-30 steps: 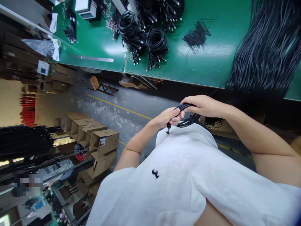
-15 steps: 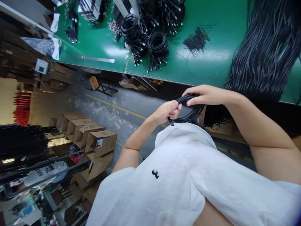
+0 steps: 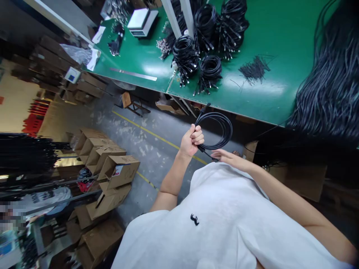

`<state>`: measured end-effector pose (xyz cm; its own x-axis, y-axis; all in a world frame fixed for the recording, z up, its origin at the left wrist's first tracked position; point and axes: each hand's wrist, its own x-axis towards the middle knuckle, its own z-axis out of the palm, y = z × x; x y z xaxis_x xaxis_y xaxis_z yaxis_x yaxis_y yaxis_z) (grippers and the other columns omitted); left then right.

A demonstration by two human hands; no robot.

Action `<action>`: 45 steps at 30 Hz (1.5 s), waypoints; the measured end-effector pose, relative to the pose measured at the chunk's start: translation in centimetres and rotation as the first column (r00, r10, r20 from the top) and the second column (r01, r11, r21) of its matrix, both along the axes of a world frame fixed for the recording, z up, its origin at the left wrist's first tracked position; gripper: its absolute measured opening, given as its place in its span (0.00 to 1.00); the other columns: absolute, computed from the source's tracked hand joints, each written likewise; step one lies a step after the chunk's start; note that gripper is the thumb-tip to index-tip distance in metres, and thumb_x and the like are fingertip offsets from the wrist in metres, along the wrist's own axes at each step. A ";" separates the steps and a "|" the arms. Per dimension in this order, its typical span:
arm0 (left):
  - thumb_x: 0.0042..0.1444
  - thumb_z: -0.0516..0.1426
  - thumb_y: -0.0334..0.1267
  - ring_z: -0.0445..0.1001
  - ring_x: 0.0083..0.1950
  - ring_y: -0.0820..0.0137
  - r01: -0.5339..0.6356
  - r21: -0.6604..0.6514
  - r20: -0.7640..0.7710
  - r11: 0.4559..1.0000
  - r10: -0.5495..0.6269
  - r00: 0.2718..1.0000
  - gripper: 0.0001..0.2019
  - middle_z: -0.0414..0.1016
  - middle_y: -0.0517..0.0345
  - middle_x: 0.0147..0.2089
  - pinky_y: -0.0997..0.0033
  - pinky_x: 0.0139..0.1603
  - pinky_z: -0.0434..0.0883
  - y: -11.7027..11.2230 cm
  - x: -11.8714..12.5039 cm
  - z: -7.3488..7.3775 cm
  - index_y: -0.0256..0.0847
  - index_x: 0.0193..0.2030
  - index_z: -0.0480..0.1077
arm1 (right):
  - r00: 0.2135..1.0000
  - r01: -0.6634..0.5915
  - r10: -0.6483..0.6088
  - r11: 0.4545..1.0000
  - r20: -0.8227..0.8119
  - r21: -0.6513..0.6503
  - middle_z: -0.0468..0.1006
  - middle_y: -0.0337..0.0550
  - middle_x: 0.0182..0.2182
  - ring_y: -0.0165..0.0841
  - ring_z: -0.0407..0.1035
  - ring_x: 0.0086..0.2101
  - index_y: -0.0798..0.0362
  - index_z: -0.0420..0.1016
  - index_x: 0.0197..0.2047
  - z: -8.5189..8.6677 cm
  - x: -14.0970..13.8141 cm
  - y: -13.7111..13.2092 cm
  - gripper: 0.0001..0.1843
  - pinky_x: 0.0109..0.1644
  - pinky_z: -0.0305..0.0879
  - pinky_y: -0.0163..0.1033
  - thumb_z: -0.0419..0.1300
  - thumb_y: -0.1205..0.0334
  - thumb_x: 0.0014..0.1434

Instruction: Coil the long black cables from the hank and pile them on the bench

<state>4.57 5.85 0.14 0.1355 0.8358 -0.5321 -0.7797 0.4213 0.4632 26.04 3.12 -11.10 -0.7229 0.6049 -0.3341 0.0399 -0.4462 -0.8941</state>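
Note:
A coil of black cable (image 3: 230, 130) hangs in my left hand (image 3: 192, 140), whose fingers are wrapped round one side of the loops. One cable end with a connector sticks up above that fist, and another end comes out below it. Just under the coil is my right hand (image 3: 231, 158), its fingers stretched out and their tips beside the lower cable end. Whether they touch that end I cannot make out, and the right thumb is hidden.
Before me runs a green workbench (image 3: 269, 101) bearing several tied cable coils (image 3: 211, 69), a heap of short black ties (image 3: 254, 69), a steel ruler (image 3: 133, 74), a scale (image 3: 139, 20) and a mass of loose cables (image 3: 331, 86). Cardboard boxes (image 3: 120, 170) and a wooden stool (image 3: 126, 100) stand on the floor.
My right hand has left the coil's far side and moved down to below it. My left hand keeps its hold, and the coil now hangs open as a ring. The view has shifted.

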 end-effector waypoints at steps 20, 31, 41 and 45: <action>0.54 0.63 0.55 0.49 0.19 0.83 0.484 0.105 -0.422 0.869 -0.402 0.813 0.21 0.53 0.71 0.20 0.80 0.20 0.50 0.0 -1.8 -5.7 0.37 0.34 0.65 | 0.746 -0.400 -0.219 0.608 0.629 0.686 0.77 0.51 0.49 0.45 0.72 0.49 0.51 0.77 0.51 4.1 2.7 4.3 0.17 0.50 0.71 0.49 0.54 0.55 0.64; 0.51 0.63 0.60 0.65 0.23 0.75 0.743 -0.027 -0.351 0.669 -0.702 0.620 0.26 0.63 0.65 0.22 0.73 0.26 0.62 7.1 1.8 -4.6 0.36 0.39 0.66 | 0.820 -0.506 -0.025 0.437 0.572 0.744 0.77 0.47 0.34 0.35 0.65 0.31 0.49 0.73 0.38 3.8 -0.6 16.5 0.15 0.32 0.54 0.40 0.45 0.65 0.65; 0.54 0.61 0.57 0.44 0.19 0.84 0.397 -0.244 -0.240 0.885 -0.451 0.859 0.23 0.49 0.72 0.20 0.80 0.21 0.45 14.1 6.5 -5.3 0.35 0.34 0.66 | 0.924 -0.088 -0.052 0.935 0.380 0.343 0.80 0.41 0.41 0.31 0.69 0.38 0.53 0.77 0.44 -1.2 8.7 32.0 0.11 0.46 0.62 0.37 0.64 0.59 0.58; 0.54 0.63 0.54 0.47 0.21 0.83 0.237 -0.323 -0.366 0.916 -0.352 0.861 0.21 0.51 0.70 0.22 0.80 0.23 0.48 15.5 6.5 -5.2 0.35 0.37 0.67 | 0.489 0.291 -0.552 0.833 0.675 0.471 0.75 0.57 0.48 0.28 0.66 0.45 0.63 0.71 0.42 -7.7 13.8 40.7 0.10 0.55 0.55 0.41 0.52 0.64 0.65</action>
<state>11.06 21.33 -5.07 0.0759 0.6158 -0.7842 -0.3632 0.7495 0.5535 39.83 43.80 -18.78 0.0971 0.9145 -0.3927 0.6251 -0.3631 -0.6910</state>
